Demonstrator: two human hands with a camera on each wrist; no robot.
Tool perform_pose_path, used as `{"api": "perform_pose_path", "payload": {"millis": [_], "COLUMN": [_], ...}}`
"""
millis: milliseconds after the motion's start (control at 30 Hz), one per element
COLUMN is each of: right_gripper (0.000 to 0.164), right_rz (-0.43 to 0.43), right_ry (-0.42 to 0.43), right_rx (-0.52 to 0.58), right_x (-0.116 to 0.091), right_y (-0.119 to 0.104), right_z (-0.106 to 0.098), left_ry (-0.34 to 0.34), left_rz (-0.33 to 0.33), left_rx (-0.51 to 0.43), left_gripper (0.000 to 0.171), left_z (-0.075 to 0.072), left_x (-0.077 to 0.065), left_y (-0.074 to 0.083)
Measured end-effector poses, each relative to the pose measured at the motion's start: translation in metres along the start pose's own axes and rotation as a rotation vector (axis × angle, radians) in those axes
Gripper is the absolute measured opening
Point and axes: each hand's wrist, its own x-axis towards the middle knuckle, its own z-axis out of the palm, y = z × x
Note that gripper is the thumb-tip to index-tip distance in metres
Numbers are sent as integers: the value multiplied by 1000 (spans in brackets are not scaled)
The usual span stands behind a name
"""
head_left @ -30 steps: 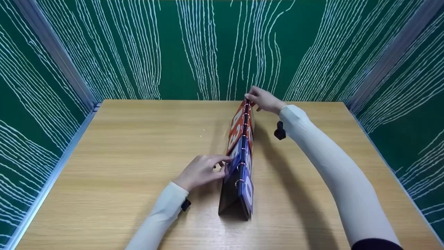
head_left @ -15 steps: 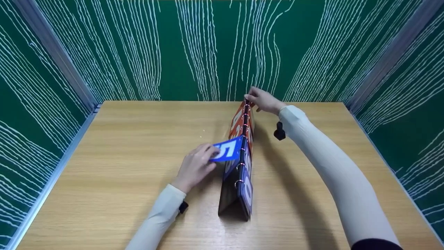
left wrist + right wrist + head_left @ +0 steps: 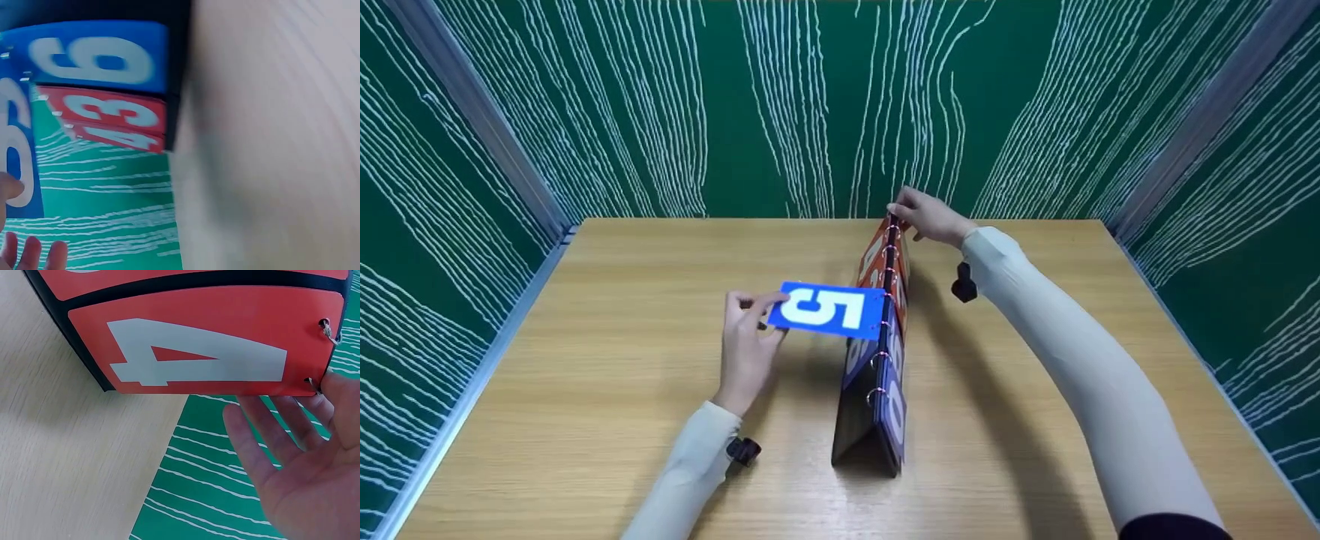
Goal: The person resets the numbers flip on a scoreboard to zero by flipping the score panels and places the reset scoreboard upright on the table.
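A tent-shaped flip scoreboard [image 3: 853, 431] stands lengthwise on the table, red cards at its far end and blue ones nearer. My left hand [image 3: 746, 356] pinches the free edge of a blue number card [image 3: 817, 309], which is swung out to the left, its 5 facing up. The card's ringed edge stays on the top ridge. From below, the left wrist view shows a 6 on the lifted card [image 3: 22, 169] and the thumb against it. My right hand [image 3: 936, 217] grips the far top end, beside the red 4 card [image 3: 197, 343] in the right wrist view.
The wooden table [image 3: 660, 262] extends on both sides of the scoreboard. Green walls [image 3: 660, 97] with white wavy lines rise behind and at the sides. On the scoreboard's left face, a blue 6 card [image 3: 95, 56] hangs near a red 3 card [image 3: 112, 109].
My left hand has lifted the blue card off the scoreboard's left face and swung it up and outward to the left. The right hand stays at the far end.
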Motion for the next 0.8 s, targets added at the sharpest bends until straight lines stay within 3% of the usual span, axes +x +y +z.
{"api": "perform_pose_path", "payload": {"millis": [67, 233, 367, 467, 800], "right_gripper": [29, 30, 30, 30, 30], "right_rz": [1, 5, 9, 14, 9], "right_ry": [1, 5, 7, 9, 11], "right_rx": [0, -4, -1, 4, 8], "right_x": [0, 1, 0, -1, -1], "right_y": [-1, -2, -1, -1, 0], "right_z": [0, 0, 1, 1, 2], "left_ry": [28, 55, 26, 1, -91], "left_rz": [-21, 18, 46, 112, 321], "left_rx": [-66, -159, -223, -251, -169], "left_gripper": [32, 28, 36, 36, 54], "left_z": [-5, -15, -20, -17, 5], "left_x": [2, 6, 8, 12, 23], "left_y": [8, 33, 53, 66, 106]}}
